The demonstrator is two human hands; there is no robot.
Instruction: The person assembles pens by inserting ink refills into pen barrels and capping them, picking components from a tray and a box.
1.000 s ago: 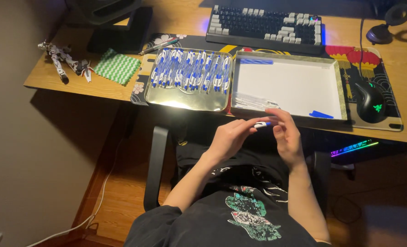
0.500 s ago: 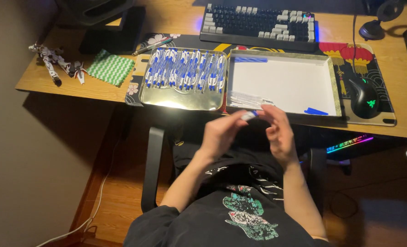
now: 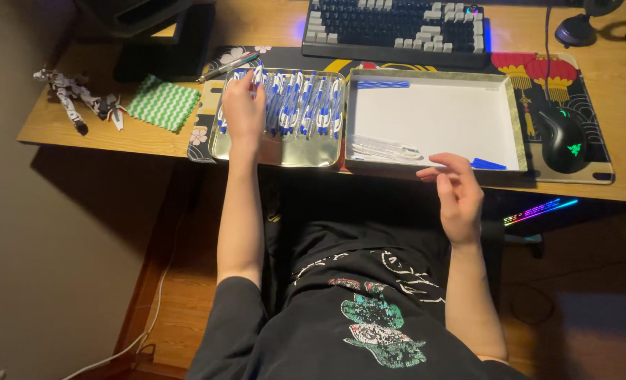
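Pens (image 3: 306, 105) in left tray (image 3: 285, 151), right tray (image 3: 517, 112) beside, keyboard (image 3: 397, 24) behind.

two trays (image 3: 517, 119), one keyboard (image 3: 397, 24), one mouse (image 3: 563, 137), one green cloth (image 3: 163, 103)

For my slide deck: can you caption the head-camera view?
Left hand rests on blue-and-white pens in a shiny metal tray; right hand hovers empty beside a white-lined tray.

The left hand (image 3: 244, 107) hides some pens (image 3: 306, 105). At 12 o'clock, the keyboard (image 3: 397, 24) is cut off.
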